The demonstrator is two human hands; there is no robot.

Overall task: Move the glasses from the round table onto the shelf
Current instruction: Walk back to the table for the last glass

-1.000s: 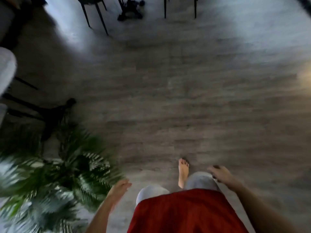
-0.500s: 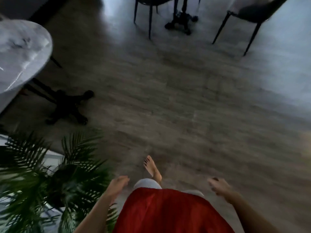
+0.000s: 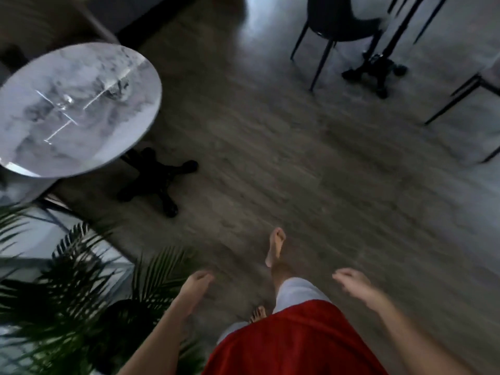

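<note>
So the big change in the last second: the round marble worktop (image 3: 81,109) went from a sliver at the left edge to fully in view at upper left, black pedestal base and all. The view has swung round toward it while the person walks across the wood floor (image 3: 297,171), one bare foot (image 3: 276,246) stepping out ahead.

The glasses (image 3: 65,102) are on that worktop, near the middle of the top. It's all motion blur, so I only get clear shapes and bright glints. Looks like at least two, but I can't give a sure count.

Both hands are the same as before: the left hand (image 3: 196,286) and right hand (image 3: 354,286) hang low in front of the red garment (image 3: 292,345), fingers loose and relaxed, holding nothing. Both are well apart from the worktop.

My read is that this is the approach leg, and nothing has been picked up yet. The shelf isn't in view, so no idea where the drop-off is. The palm plant (image 3: 67,293) sits just beside the worktop on the near side, so I'd guess the person comes at the glasses from the open floor side, not through the fronds. The dark chair (image 3: 341,20) at upper right is well out of the way.
</note>
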